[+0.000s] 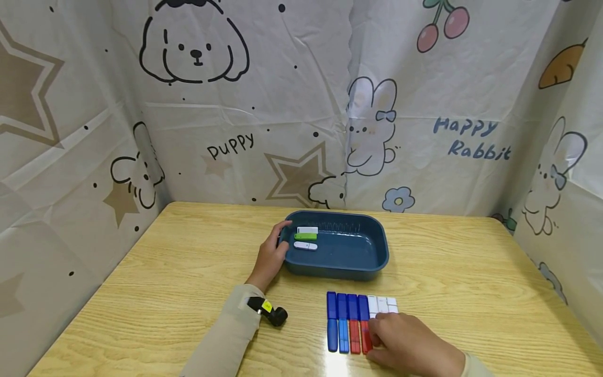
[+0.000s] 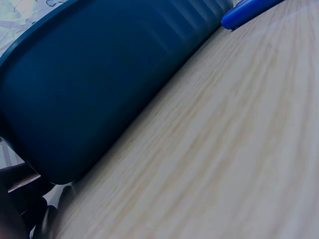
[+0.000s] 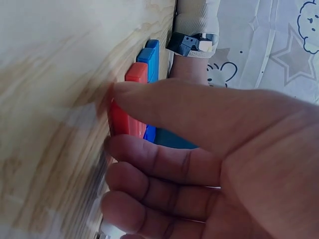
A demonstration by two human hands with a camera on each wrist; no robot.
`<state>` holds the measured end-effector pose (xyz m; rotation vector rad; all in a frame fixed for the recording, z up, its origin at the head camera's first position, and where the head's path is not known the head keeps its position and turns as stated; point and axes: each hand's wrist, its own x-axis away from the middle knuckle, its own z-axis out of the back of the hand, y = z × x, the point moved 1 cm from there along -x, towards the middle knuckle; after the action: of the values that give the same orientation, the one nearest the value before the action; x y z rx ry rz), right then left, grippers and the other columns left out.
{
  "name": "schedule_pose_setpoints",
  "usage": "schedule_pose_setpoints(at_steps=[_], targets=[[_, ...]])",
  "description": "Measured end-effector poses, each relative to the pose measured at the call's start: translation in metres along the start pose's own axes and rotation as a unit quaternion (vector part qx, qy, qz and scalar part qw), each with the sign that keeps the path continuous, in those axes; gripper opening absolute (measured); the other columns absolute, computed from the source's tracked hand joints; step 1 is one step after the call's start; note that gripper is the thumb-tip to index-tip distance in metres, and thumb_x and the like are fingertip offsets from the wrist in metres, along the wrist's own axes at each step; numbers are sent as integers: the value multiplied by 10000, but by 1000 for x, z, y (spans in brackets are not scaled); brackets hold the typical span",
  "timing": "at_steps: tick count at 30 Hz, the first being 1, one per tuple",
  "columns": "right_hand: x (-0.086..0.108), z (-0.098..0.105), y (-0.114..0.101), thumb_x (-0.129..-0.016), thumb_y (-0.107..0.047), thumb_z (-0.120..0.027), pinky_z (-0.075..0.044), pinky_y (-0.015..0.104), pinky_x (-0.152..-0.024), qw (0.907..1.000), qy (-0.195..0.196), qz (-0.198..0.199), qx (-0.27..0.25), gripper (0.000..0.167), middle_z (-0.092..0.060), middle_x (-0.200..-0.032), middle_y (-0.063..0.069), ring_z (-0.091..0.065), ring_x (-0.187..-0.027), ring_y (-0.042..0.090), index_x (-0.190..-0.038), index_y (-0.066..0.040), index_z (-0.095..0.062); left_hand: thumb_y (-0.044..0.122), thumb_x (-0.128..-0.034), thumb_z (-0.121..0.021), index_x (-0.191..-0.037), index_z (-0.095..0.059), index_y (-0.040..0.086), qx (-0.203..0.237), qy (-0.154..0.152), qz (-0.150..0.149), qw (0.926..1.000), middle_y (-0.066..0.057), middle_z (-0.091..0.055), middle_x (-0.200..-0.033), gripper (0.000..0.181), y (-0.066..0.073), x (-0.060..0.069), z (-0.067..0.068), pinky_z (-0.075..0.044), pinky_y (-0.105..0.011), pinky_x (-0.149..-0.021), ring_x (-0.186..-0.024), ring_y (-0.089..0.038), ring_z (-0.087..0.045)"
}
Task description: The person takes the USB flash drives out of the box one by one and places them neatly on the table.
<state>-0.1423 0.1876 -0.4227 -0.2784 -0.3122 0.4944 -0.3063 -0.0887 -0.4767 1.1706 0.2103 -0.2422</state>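
My left hand (image 1: 270,259) grips the left end of a dark blue plastic bin (image 1: 336,273), thumb at the rim. Inside the bin lie a white stick (image 1: 308,230), a green stick (image 1: 305,236) and another white stick (image 1: 305,246), all shaped like USB sticks. My right hand (image 1: 410,339) is low over the front row of similar sticks on the table. Its thumb and forefinger pinch a red stick (image 3: 121,119) at the table surface. Beside it lie another red stick (image 1: 355,336), a light blue stick (image 1: 343,336) and a blue stick (image 1: 332,335). The hand hides whatever lies beneath it.
Behind the front row stand several dark blue sticks (image 1: 347,306) and several white sticks (image 1: 382,303), packed side by side. The wooden table (image 1: 165,288) is bounded at the back and sides by a printed cloth (image 1: 292,115).
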Motion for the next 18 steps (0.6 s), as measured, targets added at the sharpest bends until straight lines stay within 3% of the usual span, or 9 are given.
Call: schedule_pose_setpoints(at_steps=[11,18], targets=[[0,-1,0,-803,-347,-732,-364,264,-538,9997,77,9,223,216,-460,-665,-90,-424,-584,101,-733,-189,-604,102,-913,-434,-1389,-459,276,26,-41,22,10000,-33,-411,-1478,507,-2,-1,0,-289,-472,-1100,-1359,-190,-360],[0,0,0,-801,-376,-736,-368,266,-544,9997,59,13,225,231,-467,-668,-95,-430,-592,98,-755,-189,-610,119,-898,-434,-1386,-467,291,26,-12,-20,10000,-33,-448,-1446,518,-3,-2,0,-332,-478,-1063,-1307,-201,-418]])
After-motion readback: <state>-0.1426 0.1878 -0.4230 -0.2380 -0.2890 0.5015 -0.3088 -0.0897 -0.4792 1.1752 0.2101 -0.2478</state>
